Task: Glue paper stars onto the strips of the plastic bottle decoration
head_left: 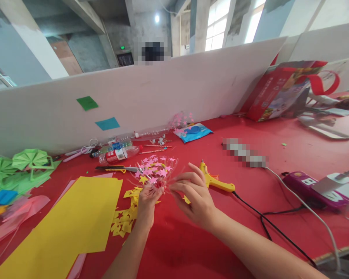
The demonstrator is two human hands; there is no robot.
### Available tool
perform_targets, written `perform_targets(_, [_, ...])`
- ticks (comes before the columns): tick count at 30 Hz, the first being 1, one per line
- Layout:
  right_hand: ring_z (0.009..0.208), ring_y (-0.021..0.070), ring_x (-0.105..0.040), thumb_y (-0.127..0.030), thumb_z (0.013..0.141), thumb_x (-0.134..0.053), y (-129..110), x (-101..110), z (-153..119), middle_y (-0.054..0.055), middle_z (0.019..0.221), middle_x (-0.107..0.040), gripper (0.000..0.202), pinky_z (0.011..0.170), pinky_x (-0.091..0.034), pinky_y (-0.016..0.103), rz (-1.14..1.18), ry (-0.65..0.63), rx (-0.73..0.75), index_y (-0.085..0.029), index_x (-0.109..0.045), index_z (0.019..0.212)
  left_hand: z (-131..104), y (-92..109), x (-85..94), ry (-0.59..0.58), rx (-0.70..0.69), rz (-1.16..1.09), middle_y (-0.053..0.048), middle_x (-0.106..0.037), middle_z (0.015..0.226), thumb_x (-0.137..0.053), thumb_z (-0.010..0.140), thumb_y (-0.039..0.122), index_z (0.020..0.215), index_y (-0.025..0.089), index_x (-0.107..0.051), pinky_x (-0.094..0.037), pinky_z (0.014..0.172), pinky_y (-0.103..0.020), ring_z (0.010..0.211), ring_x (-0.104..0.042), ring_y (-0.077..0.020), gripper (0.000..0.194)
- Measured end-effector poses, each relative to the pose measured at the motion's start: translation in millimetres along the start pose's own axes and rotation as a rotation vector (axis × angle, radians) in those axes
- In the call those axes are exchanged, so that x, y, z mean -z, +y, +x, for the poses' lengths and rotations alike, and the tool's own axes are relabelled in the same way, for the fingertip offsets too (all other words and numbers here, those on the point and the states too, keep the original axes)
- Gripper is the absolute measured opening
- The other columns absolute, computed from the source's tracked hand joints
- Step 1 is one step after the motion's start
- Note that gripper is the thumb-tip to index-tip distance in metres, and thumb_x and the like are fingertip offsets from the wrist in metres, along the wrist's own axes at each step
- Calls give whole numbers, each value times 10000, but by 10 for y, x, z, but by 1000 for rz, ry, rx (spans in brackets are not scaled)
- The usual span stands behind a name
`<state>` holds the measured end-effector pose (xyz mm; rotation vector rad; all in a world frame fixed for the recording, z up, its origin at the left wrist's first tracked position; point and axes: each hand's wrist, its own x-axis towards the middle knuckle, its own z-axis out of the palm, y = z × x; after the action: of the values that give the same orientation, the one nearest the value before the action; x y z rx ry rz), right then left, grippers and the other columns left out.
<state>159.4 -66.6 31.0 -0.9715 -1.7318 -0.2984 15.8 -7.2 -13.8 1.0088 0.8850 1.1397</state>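
My left hand (150,199) is closed around the base of a clear plastic piece with fine strips, which carries several pink stars (153,169) and a yellow star. Close to its right side is my right hand (193,193), fingers apart and curved toward the strips; nothing can be made out between them. Yellow cut-out scraps (125,221) lie left of my left wrist, beside large yellow sheets (88,211). Beyond my right hand lies a yellow glue gun (221,184). A yellow-handled cutter (112,168) rests behind the sheets.
Plastic bottles (120,154) and a blue packet (195,132) lie near the white partition (163,93). Green and pink paper pieces (27,217) are at the left. A purple power strip (317,190), cables and a red bag (279,91) occupy the right side of the red table (186,254).
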Motion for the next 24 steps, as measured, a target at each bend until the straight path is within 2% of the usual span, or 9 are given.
perform_targets(9, [847,143,-612,-102,859,-566,-23,-31,-8,-13,792,-702,137,1141,-248,472,8,-8,-28,-200,-612,942,11,-20,19,-16,-2,-13,-32,-713,847,-784,614,305,887,169,-694,-481,817,-300,861,-658,-195,318])
perform_targets(15, [838,139,-621,-102,872,-539,-19,-8,0,-35,762,-709,143,1130,-256,454,31,15,-23,-222,-615,887,17,-40,27,-8,-9,-6,-41,-717,909,-778,624,296,938,173,-695,-473,868,-319,911,-656,-203,347])
perform_targets(20, [845,135,-630,-78,873,-518,-13,-8,-16,-36,785,-727,162,1144,-219,462,55,11,-1,-219,-591,841,16,-38,26,-12,4,-9,-43,-716,899,-779,622,313,924,179,-694,-486,849,-311,900,-659,-204,341])
perform_targets(24, [854,135,-619,-61,864,-502,-13,-13,-27,-38,795,-723,173,1117,-250,449,44,2,25,-215,-574,831,20,-46,32,-6,-9,8,-37,-709,881,-774,631,325,912,177,-688,-490,827,-302,868,-654,-191,329])
